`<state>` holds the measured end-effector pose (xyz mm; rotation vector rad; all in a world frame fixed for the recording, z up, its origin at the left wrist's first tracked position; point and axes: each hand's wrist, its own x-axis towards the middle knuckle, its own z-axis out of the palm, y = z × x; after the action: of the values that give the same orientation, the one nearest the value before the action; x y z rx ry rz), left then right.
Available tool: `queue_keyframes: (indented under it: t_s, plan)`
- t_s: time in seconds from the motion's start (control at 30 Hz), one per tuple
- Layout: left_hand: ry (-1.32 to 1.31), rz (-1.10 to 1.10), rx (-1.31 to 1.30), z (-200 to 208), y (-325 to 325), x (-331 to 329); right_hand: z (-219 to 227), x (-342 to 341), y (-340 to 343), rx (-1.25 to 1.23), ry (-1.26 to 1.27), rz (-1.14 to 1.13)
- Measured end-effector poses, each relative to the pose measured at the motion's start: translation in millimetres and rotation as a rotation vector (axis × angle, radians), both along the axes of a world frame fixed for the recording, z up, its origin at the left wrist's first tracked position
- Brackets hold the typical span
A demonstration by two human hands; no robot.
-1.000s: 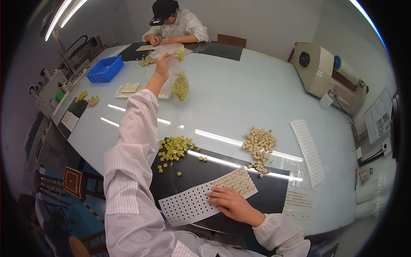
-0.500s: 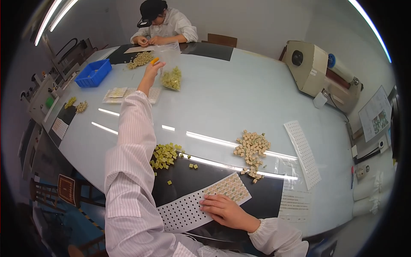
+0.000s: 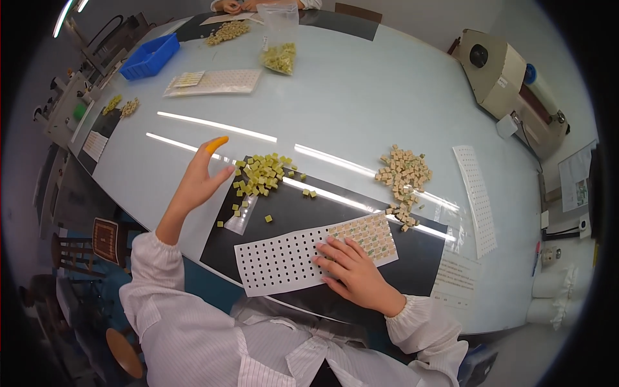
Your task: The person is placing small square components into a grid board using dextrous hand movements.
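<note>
My left hand (image 3: 201,174), an orange cover on one finger, is in the air with thumb and finger apart and nothing between them. Just right of it lies a pile of yellow-green cubes (image 3: 261,173). My right hand (image 3: 353,272) rests flat on a white sheet (image 3: 274,261) with rows of square dark holes. Beige tiles with some green marks (image 3: 364,233) fill the right part of that sheet; my fingers hide some of the border. Beyond it to the right is a heap of beige cubes (image 3: 403,174). A black mat (image 3: 316,187) lies under the sheet.
A see-through bag (image 3: 279,55) of yellow-green pieces stands far off, near a blue tray (image 3: 150,57) and stacked white sheets (image 3: 216,82). Another holed sheet (image 3: 474,200) lies at right. Beyond is a beige machine (image 3: 492,68). A co-worker's hands (image 3: 235,6) show at the far edge.
My left hand has let go of the bag, which now stands on the table, and has come back beside the yellow-green cubes. My right hand stays on the sheet. The view has tipped downward.
</note>
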<state>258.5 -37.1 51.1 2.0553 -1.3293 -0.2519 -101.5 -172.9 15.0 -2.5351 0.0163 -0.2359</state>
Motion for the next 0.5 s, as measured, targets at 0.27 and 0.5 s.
queue_keyframes:
  t_s: [0.27,0.5]
  plan:
    - [-0.075,0.045,0.066,-46,39,-70,-2,8,51,-0.061,0.092,-0.061]
    - [-0.277,-0.168,0.135,-43,-23,-65,17,21,31,0.068,0.028,-0.109]
